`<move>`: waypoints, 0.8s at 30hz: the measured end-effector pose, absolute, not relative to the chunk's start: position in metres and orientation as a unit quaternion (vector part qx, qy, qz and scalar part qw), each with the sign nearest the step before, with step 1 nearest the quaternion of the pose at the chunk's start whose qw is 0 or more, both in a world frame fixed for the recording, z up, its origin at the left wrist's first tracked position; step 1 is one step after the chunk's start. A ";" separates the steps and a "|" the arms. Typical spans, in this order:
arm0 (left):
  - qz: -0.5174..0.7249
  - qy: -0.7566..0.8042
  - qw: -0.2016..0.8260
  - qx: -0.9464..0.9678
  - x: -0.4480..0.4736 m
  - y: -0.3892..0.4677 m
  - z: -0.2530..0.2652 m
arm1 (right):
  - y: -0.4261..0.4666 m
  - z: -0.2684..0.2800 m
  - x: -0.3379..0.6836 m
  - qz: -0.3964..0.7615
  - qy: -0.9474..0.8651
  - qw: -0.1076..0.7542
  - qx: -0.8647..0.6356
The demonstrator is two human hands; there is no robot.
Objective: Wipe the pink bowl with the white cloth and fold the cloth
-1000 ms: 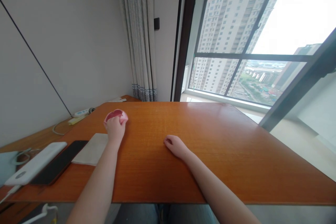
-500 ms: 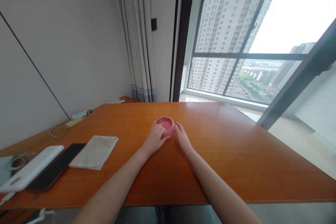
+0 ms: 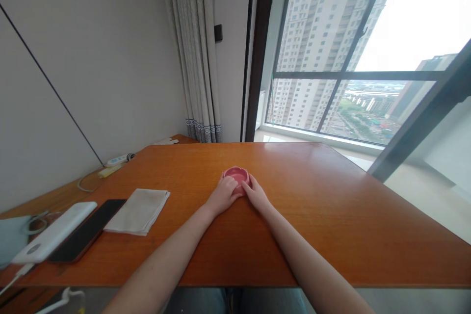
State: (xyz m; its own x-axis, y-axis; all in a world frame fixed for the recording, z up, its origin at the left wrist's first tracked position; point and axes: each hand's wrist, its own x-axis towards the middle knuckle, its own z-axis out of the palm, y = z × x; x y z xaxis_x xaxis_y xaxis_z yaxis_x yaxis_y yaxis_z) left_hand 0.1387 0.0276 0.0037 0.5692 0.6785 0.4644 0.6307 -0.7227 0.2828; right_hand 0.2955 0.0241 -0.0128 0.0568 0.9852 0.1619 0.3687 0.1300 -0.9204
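A small round pink ashtray [image 3: 237,173] with a notched, wavy rim sits upright on the wooden table. My left hand [image 3: 223,195] grips its near left side, fingers bent over the rim and partly inside. On the other side my right hand [image 3: 256,193] holds the wall, with its thumb at the near rim and its fingers round the outside. Both hands hide much of the front of the ashtray.
To the left lie a folded pale cloth [image 3: 139,211], a black phone [image 3: 88,229] and a white power bank [image 3: 55,233] with a cable. A power strip [image 3: 117,160] rests by the wall. The table's [image 3: 349,216] near edge runs before my lap.
My right hand has come in against the ashtray and now grips its right side, where before it was just beside it. My left hand keeps its hold. The view has shifted slightly.
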 end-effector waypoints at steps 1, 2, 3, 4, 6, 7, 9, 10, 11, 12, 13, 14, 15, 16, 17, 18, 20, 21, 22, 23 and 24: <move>0.282 0.369 0.044 0.885 0.140 0.028 0.004 | 0.025 -0.013 0.296 0.338 -0.599 0.460 -0.562; 0.283 0.368 0.046 0.885 0.141 0.029 0.004 | 0.025 -0.014 0.296 0.337 -0.599 0.465 -0.558; 0.283 0.368 0.048 0.884 0.142 0.030 0.004 | 0.026 -0.014 0.296 0.335 -0.600 0.469 -0.555; 0.282 0.368 0.050 0.884 0.143 0.030 0.004 | 0.026 -0.015 0.296 0.333 -0.602 0.471 -0.552; 0.275 0.372 0.047 0.886 0.145 0.029 0.005 | 0.027 -0.016 0.296 0.327 -0.605 0.466 -0.557; 0.269 0.373 0.041 0.887 0.146 0.028 0.007 | 0.028 -0.017 0.296 0.325 -0.604 0.463 -0.562; 0.265 0.373 0.028 0.889 0.143 0.026 0.013 | 0.029 -0.020 0.296 0.325 -0.597 0.456 -0.574; 0.270 0.377 0.019 0.886 0.139 0.025 0.017 | 0.030 -0.021 0.296 0.327 -0.593 0.455 -0.579; 0.284 0.389 0.009 0.876 0.132 0.024 0.021 | 0.030 -0.023 0.296 0.329 -0.589 0.454 -0.582; 0.307 0.415 -0.006 0.856 0.123 0.024 0.026 | 0.031 -0.024 0.296 0.332 -0.588 0.453 -0.581; 0.335 0.456 -0.026 0.824 0.110 0.024 0.030 | 0.031 -0.026 0.297 0.334 -0.589 0.453 -0.580; 0.363 0.510 -0.052 0.778 0.094 0.024 0.034 | 0.032 -0.027 0.297 0.334 -0.589 0.454 -0.579; 0.379 0.570 -0.076 0.725 0.076 0.023 0.037 | 0.032 -0.027 0.297 0.334 -0.590 0.455 -0.578; 0.374 0.626 -0.094 0.677 0.055 0.022 0.038 | 0.033 -0.028 0.298 0.334 -0.589 0.457 -0.577; 0.344 0.672 -0.102 0.647 0.032 0.020 0.040 | 0.033 -0.028 0.298 0.334 -0.588 0.459 -0.577; 0.303 0.717 -0.107 0.619 0.009 0.017 0.040 | 0.033 -0.028 0.298 0.335 -0.588 0.458 -0.576; 0.216 0.793 -0.122 0.556 -0.034 0.009 0.039 | 0.033 -0.027 0.298 0.337 -0.591 0.455 -0.575; 0.182 0.815 -0.126 0.536 -0.052 0.005 0.037 | 0.032 -0.026 0.298 0.337 -0.594 0.453 -0.573; 0.157 0.829 -0.133 0.520 -0.067 0.001 0.035 | 0.032 -0.026 0.298 0.335 -0.597 0.453 -0.571; 0.130 0.838 -0.134 0.512 -0.079 -0.003 0.033 | 0.032 -0.026 0.298 0.331 -0.601 0.455 -0.568; 0.100 0.846 -0.124 0.510 -0.087 -0.006 0.031 | 0.031 -0.026 0.298 0.327 -0.604 0.457 -0.565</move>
State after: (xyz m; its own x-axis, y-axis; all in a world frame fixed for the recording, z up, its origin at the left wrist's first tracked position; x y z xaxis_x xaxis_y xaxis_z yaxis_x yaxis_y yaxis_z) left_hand -0.0871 -0.0058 0.0306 -0.4496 0.8371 0.3116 0.8866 0.4606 0.0420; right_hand 0.2977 0.0313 -0.0259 0.0559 0.9816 0.1828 0.3846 0.1478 -0.9112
